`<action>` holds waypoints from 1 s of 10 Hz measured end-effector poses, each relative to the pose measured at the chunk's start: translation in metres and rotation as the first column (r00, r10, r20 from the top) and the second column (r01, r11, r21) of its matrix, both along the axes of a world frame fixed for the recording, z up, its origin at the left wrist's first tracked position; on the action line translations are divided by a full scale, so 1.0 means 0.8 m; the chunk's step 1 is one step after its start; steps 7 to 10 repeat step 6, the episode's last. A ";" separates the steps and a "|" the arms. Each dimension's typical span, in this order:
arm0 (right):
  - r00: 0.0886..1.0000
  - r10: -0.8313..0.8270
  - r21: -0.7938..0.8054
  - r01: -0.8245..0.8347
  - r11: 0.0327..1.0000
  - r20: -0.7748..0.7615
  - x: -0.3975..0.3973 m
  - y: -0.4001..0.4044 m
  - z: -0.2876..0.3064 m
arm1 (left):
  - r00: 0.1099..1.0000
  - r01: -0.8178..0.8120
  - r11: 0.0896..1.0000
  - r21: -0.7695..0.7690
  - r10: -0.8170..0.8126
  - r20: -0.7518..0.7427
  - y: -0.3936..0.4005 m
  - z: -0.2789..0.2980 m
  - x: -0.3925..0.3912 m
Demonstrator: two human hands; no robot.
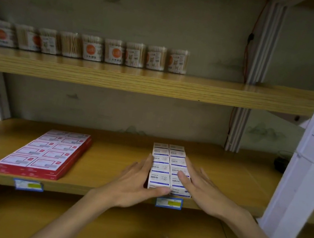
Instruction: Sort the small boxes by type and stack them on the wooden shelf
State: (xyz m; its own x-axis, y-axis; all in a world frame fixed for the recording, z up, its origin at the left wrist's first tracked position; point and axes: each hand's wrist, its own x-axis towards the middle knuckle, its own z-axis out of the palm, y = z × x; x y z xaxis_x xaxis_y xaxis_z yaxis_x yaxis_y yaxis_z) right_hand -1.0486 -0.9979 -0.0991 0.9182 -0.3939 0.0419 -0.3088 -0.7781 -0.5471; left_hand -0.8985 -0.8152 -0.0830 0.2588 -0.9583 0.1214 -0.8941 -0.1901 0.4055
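White boxes (167,165) are squared up between flat-fingered left hand (134,181) and right hand (201,185); red boxes (48,153) left of them are already stacked, and sorting seems nearly finished.

Just the one cam, strapped to the person's head, wide-angle. It faces the wooden shelf (112,190) straight on, tipped down a bit, close enough that both forearms fill the bottom.

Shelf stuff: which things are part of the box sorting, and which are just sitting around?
Part of the job:
white and blue boxes
red boxes
middle wooden shelf
left hand and right hand, pressing the sides of the white block

Just sitting around:
cotton swab tubs on the shelf above
dark cup
price labels
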 end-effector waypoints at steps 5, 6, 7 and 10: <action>0.990 -0.103 0.093 0.094 0.991 0.097 -0.008 -0.007 0.003 | 0.979 -0.190 0.976 -0.104 0.196 0.051 0.020 -0.006 0.010; 0.987 -0.070 -0.078 0.081 0.994 0.144 -0.010 0.001 0.010 | 0.938 -0.244 0.945 -0.219 0.287 0.193 0.047 0.001 0.023; 0.987 -0.070 -0.078 0.081 0.994 0.144 -0.010 0.001 0.010 | 0.938 -0.244 0.945 -0.219 0.287 0.193 0.047 0.001 0.023; 0.987 -0.070 -0.078 0.081 0.994 0.144 -0.010 0.001 0.010 | 0.938 -0.244 0.945 -0.219 0.287 0.193 0.047 0.001 0.023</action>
